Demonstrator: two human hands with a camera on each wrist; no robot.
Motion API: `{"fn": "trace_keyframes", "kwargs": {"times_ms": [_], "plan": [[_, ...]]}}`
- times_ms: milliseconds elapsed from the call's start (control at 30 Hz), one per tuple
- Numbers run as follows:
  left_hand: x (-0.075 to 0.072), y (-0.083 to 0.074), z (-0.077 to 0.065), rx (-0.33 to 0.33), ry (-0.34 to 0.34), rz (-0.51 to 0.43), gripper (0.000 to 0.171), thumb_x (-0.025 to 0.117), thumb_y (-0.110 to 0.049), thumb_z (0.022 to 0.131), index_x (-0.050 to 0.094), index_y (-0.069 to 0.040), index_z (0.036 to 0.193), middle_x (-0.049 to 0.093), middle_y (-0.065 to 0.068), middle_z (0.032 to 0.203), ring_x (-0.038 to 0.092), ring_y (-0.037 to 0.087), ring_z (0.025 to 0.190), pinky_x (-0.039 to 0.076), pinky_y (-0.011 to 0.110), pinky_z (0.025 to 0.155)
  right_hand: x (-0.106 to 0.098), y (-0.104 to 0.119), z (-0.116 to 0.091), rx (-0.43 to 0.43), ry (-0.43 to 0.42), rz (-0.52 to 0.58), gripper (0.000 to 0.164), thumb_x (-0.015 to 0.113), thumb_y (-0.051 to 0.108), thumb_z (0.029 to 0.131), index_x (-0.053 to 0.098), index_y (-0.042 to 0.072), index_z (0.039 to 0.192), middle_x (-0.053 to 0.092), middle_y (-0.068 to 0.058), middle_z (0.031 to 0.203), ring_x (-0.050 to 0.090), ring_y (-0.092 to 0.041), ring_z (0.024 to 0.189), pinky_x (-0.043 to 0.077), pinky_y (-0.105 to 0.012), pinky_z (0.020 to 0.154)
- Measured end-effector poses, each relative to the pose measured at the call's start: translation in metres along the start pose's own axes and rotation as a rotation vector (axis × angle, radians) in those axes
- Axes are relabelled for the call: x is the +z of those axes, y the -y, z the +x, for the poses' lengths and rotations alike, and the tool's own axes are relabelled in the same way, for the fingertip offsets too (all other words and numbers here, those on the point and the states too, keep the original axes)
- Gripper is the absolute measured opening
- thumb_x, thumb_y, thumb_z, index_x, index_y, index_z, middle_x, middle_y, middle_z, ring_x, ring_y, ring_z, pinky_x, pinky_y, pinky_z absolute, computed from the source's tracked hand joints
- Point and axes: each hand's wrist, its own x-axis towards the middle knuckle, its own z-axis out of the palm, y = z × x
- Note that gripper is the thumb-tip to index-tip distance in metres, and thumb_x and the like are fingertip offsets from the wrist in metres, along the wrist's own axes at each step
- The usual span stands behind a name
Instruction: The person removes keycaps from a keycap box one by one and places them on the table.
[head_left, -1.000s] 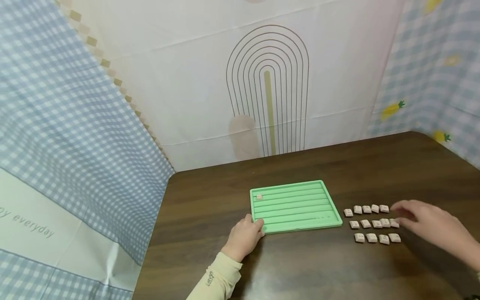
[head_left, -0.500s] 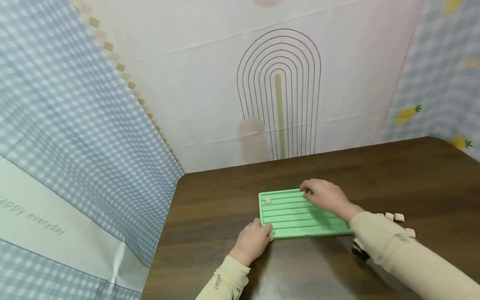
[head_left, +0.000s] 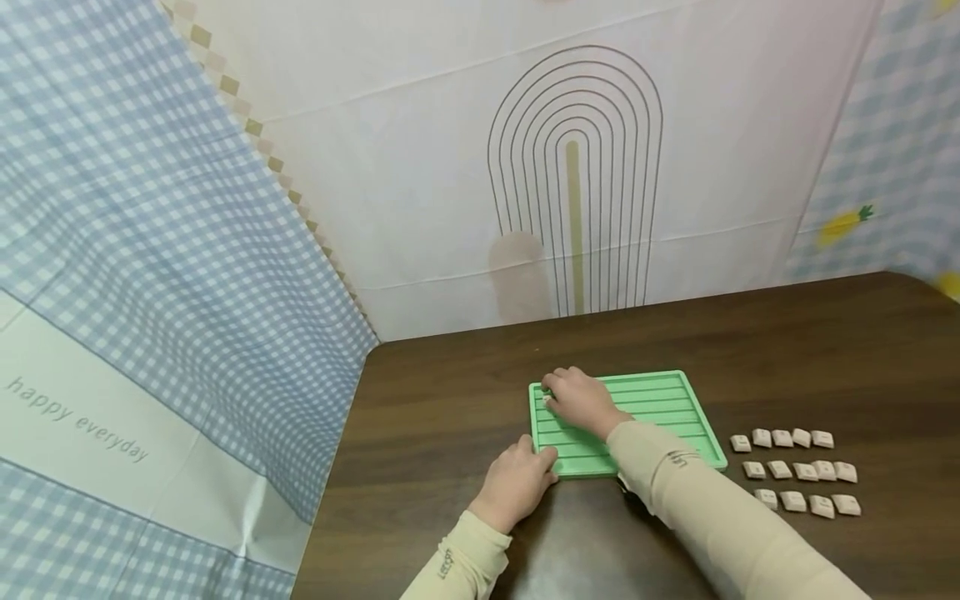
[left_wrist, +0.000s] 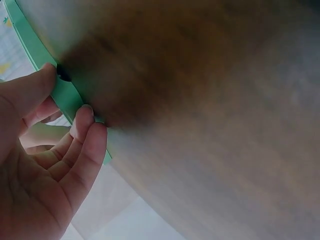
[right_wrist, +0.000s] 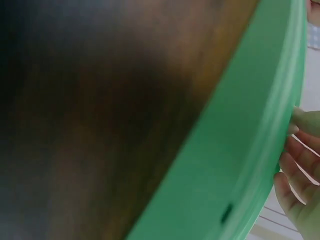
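Note:
A green tray (head_left: 660, 404) with long parallel ridges lies on the table. My left hand (head_left: 516, 481) grips its front left corner, thumb on one side and fingers on the other. Over the tray's far left part, my right hand (head_left: 583, 402) reaches down with fingers bent. In the right wrist view a small pale keycap (right_wrist: 293, 129) shows between thumb and fingertip, mostly covered by them. One pale keycap (head_left: 547, 401) sits in the far left of the tray, partly behind the right hand.
Several loose keycaps (head_left: 807, 472) lie in three rough rows to the right of the tray. The brown wooden table (head_left: 442, 392) ends at a printed cloth backdrop (head_left: 435, 167), with a checked cloth (head_left: 187, 208) hanging at the left.
My right hand has travelled left from the loose keycaps, across the tray, to its far left part. The left hand has stayed at the tray corner. The head view has shifted slightly.

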Motion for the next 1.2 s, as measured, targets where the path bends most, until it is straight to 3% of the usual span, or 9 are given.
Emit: {"fn": "trace_keyframes", "kwargs": {"times_ms": [267,367,500,633,867,1033,1200], "plan": [[0.004,-0.002,0.002,0.001,-0.019,0.013,0.020,0.068,-0.030,0.079,0.055,-0.015,0.079,0.055,0.006,0.072,0.052,0.016,0.055,0.045,0.024,0.043,0.000,0.001,-0.004,-0.033,-0.068,-0.035,0.013,0.060,0.018,0.087,0.065,0.008,0.093,0.065,-0.006,0.090,0.055,-0.021,0.081,0.053,-0.037,0.065],[0.006,-0.004,0.002,0.000,-0.028,0.006,0.020,0.068,-0.029,0.079,0.055,-0.014,0.079,0.055,0.007,0.072,0.053,0.017,0.056,0.046,0.025,0.043,-0.012,-0.004,-0.009,-0.062,-0.119,-0.040,0.013,0.060,0.018,0.087,0.065,0.009,0.094,0.065,-0.006,0.092,0.055,-0.021,0.083,0.054,-0.037,0.064],[0.006,-0.004,0.002,-0.002,-0.023,-0.007,0.020,0.068,-0.028,0.080,0.055,-0.013,0.079,0.055,0.008,0.072,0.054,0.018,0.057,0.047,0.025,0.044,-0.043,-0.017,-0.026,-0.092,-0.159,-0.028,0.013,0.062,0.020,0.086,0.065,0.011,0.095,0.065,-0.004,0.092,0.055,-0.020,0.086,0.054,-0.037,0.062],[0.006,-0.002,0.001,-0.011,0.006,-0.027,0.019,0.066,-0.027,0.082,0.055,-0.012,0.081,0.055,0.010,0.074,0.052,0.018,0.057,0.046,0.025,0.044,-0.080,-0.041,-0.061,-0.075,-0.167,-0.030,0.015,0.063,0.022,0.086,0.065,0.013,0.097,0.066,-0.004,0.094,0.055,-0.020,0.088,0.053,-0.040,0.064],[0.003,0.000,0.001,-0.055,0.070,-0.072,0.017,0.064,-0.025,0.084,0.054,-0.012,0.082,0.054,0.011,0.077,0.051,0.019,0.057,0.044,0.025,0.044,-0.125,-0.104,-0.149,0.076,-0.154,-0.045,0.022,0.057,0.027,0.089,0.064,0.010,0.102,0.065,-0.012,0.103,0.056,-0.031,0.097,0.049,-0.054,0.072],[0.004,-0.001,0.002,-0.061,0.088,-0.091,0.017,0.064,-0.024,0.084,0.052,-0.012,0.081,0.053,0.011,0.077,0.049,0.019,0.057,0.042,0.026,0.044,-0.129,-0.149,-0.213,0.187,-0.090,-0.070,0.019,0.062,0.018,0.085,0.063,0.006,0.099,0.065,-0.013,0.094,0.059,-0.027,0.083,0.049,-0.046,0.063],[0.005,-0.003,0.002,-0.056,0.078,-0.108,0.018,0.064,-0.023,0.084,0.051,-0.011,0.080,0.052,0.011,0.076,0.046,0.018,0.056,0.041,0.026,0.044,-0.117,-0.175,-0.254,0.264,-0.004,-0.048,0.018,0.066,0.013,0.079,0.063,0.004,0.095,0.063,-0.006,0.085,0.056,-0.017,0.072,0.048,-0.039,0.058]]}}
